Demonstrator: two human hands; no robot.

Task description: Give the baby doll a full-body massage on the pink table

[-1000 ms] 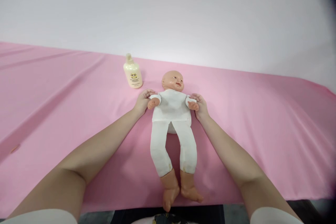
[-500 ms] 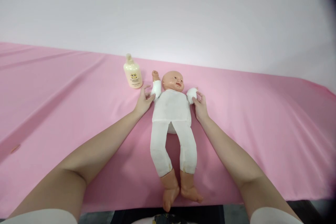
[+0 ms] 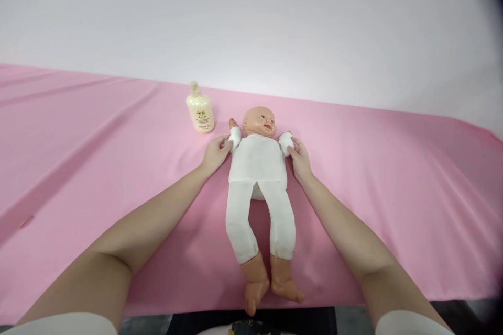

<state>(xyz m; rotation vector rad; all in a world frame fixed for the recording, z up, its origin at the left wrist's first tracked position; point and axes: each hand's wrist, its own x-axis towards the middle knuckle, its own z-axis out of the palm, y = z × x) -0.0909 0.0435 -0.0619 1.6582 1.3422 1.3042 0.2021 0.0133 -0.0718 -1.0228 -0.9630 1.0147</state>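
Note:
A baby doll (image 3: 258,159) with a white cloth body lies on its back, feet towards me. Its bald plastic head (image 3: 258,120) is turned to the right. My left hand (image 3: 217,154) is closed around the doll's arm on the left side, thumb on the white sleeve. On the other side, my right hand (image 3: 301,159) grips the doll's other arm between thumb and fingers. A cream-coloured pump bottle (image 3: 201,112) with a printed label stands upright just beyond my left hand.
The doll and bottle rest on a pink cloth (image 3: 365,178) with creases. Behind it rises a plain white surface (image 3: 251,26). A small brownish strip (image 3: 26,221) lies at the far left. The cloth's near edge is by the doll's feet.
My left fingers, spread before, have closed round the doll's arm. That arm is lower and its hand has dropped slightly. My right hand keeps its hold.

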